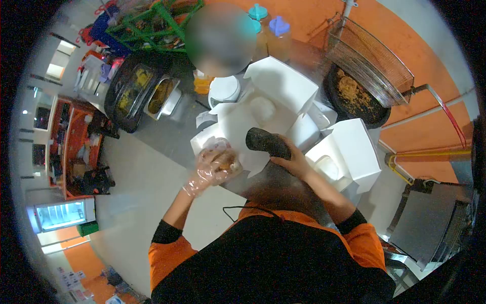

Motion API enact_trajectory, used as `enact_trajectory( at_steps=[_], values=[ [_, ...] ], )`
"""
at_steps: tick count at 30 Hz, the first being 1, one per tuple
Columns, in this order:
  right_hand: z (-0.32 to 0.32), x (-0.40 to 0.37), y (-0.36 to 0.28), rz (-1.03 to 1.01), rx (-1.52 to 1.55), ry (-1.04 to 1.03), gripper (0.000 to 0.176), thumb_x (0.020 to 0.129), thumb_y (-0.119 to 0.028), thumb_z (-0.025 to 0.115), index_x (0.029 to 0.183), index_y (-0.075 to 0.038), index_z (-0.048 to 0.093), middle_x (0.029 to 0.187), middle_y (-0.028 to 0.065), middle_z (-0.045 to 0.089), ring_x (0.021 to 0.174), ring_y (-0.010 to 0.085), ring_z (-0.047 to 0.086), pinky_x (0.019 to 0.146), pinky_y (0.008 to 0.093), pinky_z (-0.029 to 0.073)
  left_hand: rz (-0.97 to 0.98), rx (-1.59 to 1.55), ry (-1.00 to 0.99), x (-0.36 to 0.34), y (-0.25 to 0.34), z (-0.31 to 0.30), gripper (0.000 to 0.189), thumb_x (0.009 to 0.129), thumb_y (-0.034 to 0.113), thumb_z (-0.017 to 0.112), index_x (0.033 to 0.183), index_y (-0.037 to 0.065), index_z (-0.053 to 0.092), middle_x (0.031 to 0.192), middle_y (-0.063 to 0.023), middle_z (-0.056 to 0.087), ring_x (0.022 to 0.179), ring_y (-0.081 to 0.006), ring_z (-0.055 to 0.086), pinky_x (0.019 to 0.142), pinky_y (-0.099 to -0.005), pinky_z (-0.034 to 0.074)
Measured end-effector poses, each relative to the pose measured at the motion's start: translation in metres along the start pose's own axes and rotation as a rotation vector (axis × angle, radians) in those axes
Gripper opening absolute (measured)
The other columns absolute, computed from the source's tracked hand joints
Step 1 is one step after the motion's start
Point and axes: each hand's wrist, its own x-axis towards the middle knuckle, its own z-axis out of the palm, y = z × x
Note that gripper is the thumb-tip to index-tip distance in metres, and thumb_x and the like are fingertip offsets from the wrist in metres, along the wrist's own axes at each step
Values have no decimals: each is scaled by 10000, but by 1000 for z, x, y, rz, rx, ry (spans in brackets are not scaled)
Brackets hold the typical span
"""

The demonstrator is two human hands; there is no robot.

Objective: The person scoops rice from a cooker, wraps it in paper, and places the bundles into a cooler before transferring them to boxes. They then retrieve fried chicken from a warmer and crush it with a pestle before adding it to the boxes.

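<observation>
My left hand [216, 164], in a clear plastic glove, is closed around a brownish food piece [227, 163] at the near left edge of an open white box. My right hand [293, 159], ungloved, grips a dark cylindrical container [267, 142], which is tilted with its end toward the box. Beneath and beyond both hands lies the open white box [281, 83], its lid raised, with a round white item [262, 109] inside. To the right stands a second open white box [357, 152], holding a small white container [326, 167].
Metal tray [164, 97] and black tub [134, 91] stand left. A white round-lidded container [224, 89] and capped bottles [278, 35] are beyond the boxes. At the right are a wire basket [372, 58] and a dark pan of crumbs [354, 96]. A blurred round patch covers the top middle.
</observation>
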Motion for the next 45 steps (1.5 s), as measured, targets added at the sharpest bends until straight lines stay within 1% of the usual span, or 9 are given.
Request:
enact_trajectory(
  at_steps=[5,8,14,21,34,39,41,43,45],
  values=[
    [3,0,-1,45,-12,-21,670,780,-153,700,1353,-52,368,1277,123,503,1176,195,473,1016,329,356,-189,-166,-88,12,-6,-28,281,729,234,608,1008,255,621,1289,-27,502,1207,-257,443,990,-480,352],
    [2,1,-10,50,-46,-9,662,786,-143,691,1355,-50,366,1276,117,506,1174,191,474,1016,327,355,288,164,-241,8,-11,-13,366,759,254,604,1125,266,600,1229,-47,524,1171,-303,443,1006,-489,351],
    [3,0,-7,22,-13,25,668,775,-127,709,1347,-40,376,1174,80,541,1068,154,511,944,290,394,359,-20,-206,2,-15,8,468,757,165,578,1217,154,495,1236,-60,520,1225,-271,426,963,-426,404],
    [5,-5,-10,60,-84,61,682,764,-143,719,1349,-62,377,1150,96,563,1053,167,530,951,308,398,-447,-484,-252,-24,-12,21,542,734,90,624,1256,110,476,1273,-148,503,1180,-318,477,979,-427,400],
    [-85,-43,-125,-133,-476,385,692,743,-190,735,1340,-74,406,1254,161,548,1130,255,548,947,329,416,-462,-79,-372,-3,-19,1,438,675,36,645,1098,144,609,1069,-125,597,952,-329,578,843,-373,484],
    [-187,-56,-137,-122,-620,750,648,724,-163,739,1299,-63,460,1179,155,590,1086,209,558,928,320,422,-414,-517,346,132,46,-94,332,699,33,601,1031,50,598,986,-150,588,847,-343,570,773,-388,488],
    [-216,-62,-133,0,-497,826,631,722,-171,748,1282,-57,480,1120,142,614,1033,202,568,898,315,430,-102,-368,313,197,53,-86,293,737,71,597,1027,30,600,1054,-151,599,950,-345,568,893,-410,444],
    [-232,-70,-138,125,-393,863,607,730,-171,747,1270,-58,495,1051,116,635,907,182,595,800,300,465,16,-624,266,287,80,-74,260,794,183,603,1011,40,606,1012,-169,608,950,-361,567,814,-431,465],
    [-244,-82,-134,150,-360,888,582,739,-163,743,1260,-63,506,971,86,644,742,145,590,656,276,474,-162,-549,81,367,97,-34,324,812,304,579,1024,59,597,1000,-223,599,949,-379,571,778,-464,481]
  ],
)
